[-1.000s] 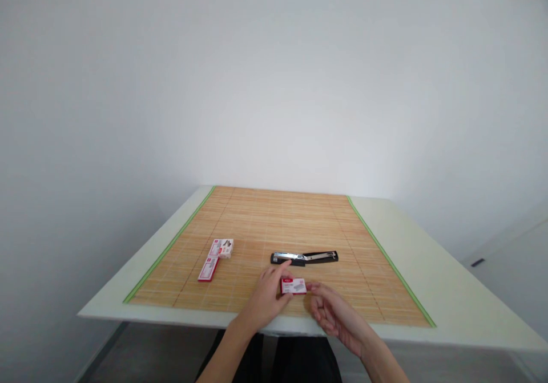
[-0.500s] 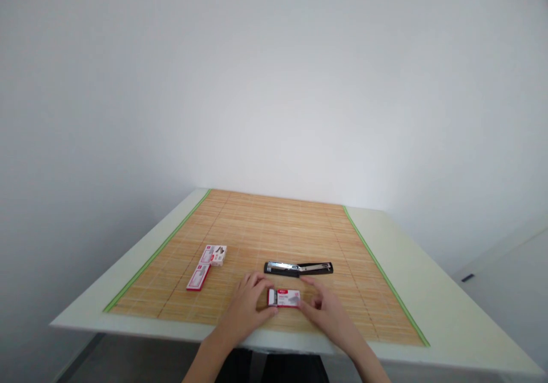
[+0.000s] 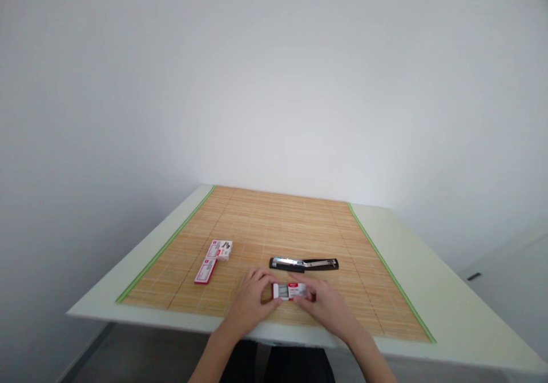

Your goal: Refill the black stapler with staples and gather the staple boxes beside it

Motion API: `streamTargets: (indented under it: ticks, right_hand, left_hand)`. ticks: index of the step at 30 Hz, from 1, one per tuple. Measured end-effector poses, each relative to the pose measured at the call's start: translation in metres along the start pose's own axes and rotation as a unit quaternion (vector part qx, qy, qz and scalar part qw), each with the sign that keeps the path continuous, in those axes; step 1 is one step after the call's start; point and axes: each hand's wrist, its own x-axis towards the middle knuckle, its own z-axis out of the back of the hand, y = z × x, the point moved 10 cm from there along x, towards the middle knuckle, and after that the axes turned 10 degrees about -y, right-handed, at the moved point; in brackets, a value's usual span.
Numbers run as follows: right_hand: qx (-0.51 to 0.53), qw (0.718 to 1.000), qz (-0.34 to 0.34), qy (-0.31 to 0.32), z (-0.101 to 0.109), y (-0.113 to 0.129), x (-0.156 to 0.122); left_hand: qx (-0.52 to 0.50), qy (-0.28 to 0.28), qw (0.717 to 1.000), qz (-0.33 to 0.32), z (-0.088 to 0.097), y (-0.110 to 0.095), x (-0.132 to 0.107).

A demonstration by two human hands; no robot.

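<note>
A small red and white staple box lies on the bamboo mat near the table's front edge. My left hand grips its left end with curled fingers. My right hand pinches its right end, and the inner tray looks partly slid out to the left. Just behind the box lies a black stapler, swung fully open and flat, apart from both hands.
Two more red and white staple boxes sit to the left on the mat, one farther back and one nearer. The mat has green borders and covers a white table. A plain white wall stands behind.
Both hands closed in on the staple box, set it low on the mat, and the right hand now covers its right end. The box's tray shows at the left.
</note>
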Motion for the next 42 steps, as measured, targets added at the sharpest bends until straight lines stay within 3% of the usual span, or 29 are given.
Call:
streamTargets:
  ticks: [3,7,14,20,24,27,32,38,42]
  right_hand:
    - [-0.016,0.999,0.043,0.000,-0.004,0.029,0.010]
    - [-0.116,0.989,0.081,0.047,-0.019,0.055,0.026]
    - [-0.182,0.973,0.107,0.097,-0.032,0.059,0.046]
    - [-0.174,0.975,0.108,0.082,-0.033,0.062,0.047]
    - [-0.134,0.986,0.078,0.062,-0.022,0.046,0.040]
    - [-0.002,0.999,0.019,0.040,-0.014,0.021,0.031]
    - [0.164,0.985,-0.040,-0.018,-0.013,-0.012,0.013]
    - [0.171,0.981,-0.081,-0.049,-0.016,-0.040,0.000]
    - [0.147,0.984,-0.067,-0.080,-0.006,-0.046,-0.003]
  left_hand:
    - [-0.003,0.002,1.000,-0.003,0.000,-0.001,0.000]
    - [-0.005,0.002,1.000,0.003,0.001,-0.001,0.000]
    - [-0.019,-0.008,1.000,0.003,0.004,-0.001,0.000]
    - [-0.022,-0.009,1.000,0.010,0.004,0.002,0.000]
    - [-0.021,-0.013,1.000,0.013,0.002,0.004,0.000]
    - [-0.016,-0.018,1.000,0.014,0.002,0.006,-0.001]
    - [-0.016,-0.020,1.000,0.016,0.002,0.007,0.000]
    - [-0.011,-0.013,1.000,0.017,0.002,0.005,0.000]
    - [-0.002,-0.019,1.000,0.013,0.004,0.004,-0.001]
